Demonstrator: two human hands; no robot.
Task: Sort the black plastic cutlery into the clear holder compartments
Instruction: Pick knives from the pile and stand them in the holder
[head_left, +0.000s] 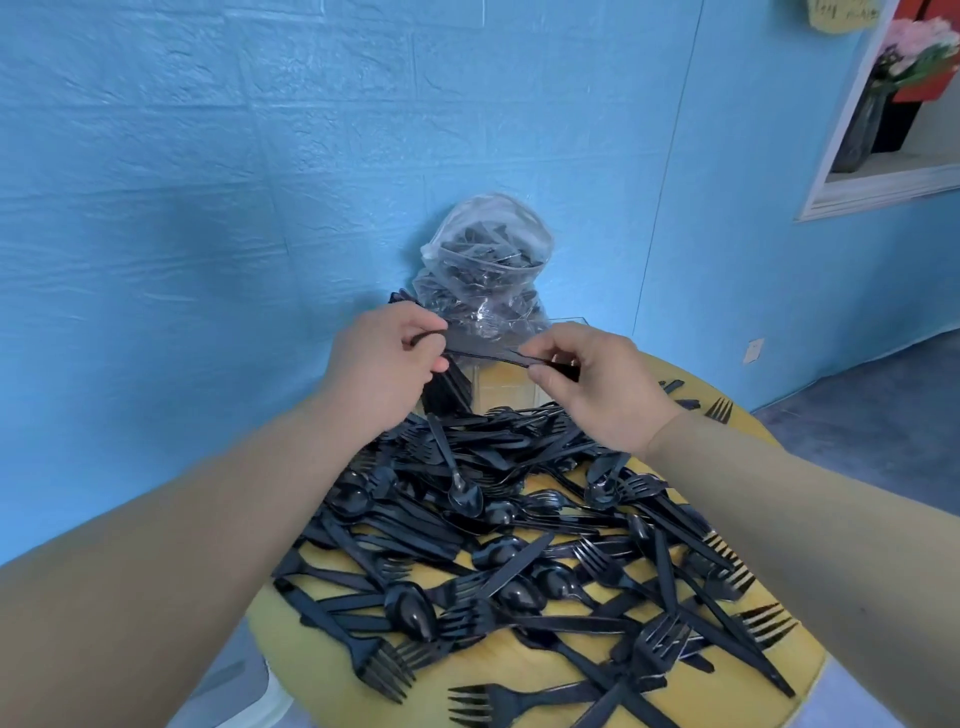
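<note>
Black plastic cutlery pile (519, 545): forks, spoons and knives, glossy, heaped loose and crisscrossed over the near and middle ground, pointing every way. One spoon (457, 475) lies on top at centre, bowl toward the near side. Stray forks (719, 409) at far right edge, apart from the heap. One slim black piece (488, 354) is up off the pile, level, running left to right; type unclear. Clear holder (498, 379) stands upright just beyond the heap; left compartment packed with dark upright pieces, right compartment shows clear wall.

A flower vase (866, 122) stands in a wall niche (883, 192).
</note>
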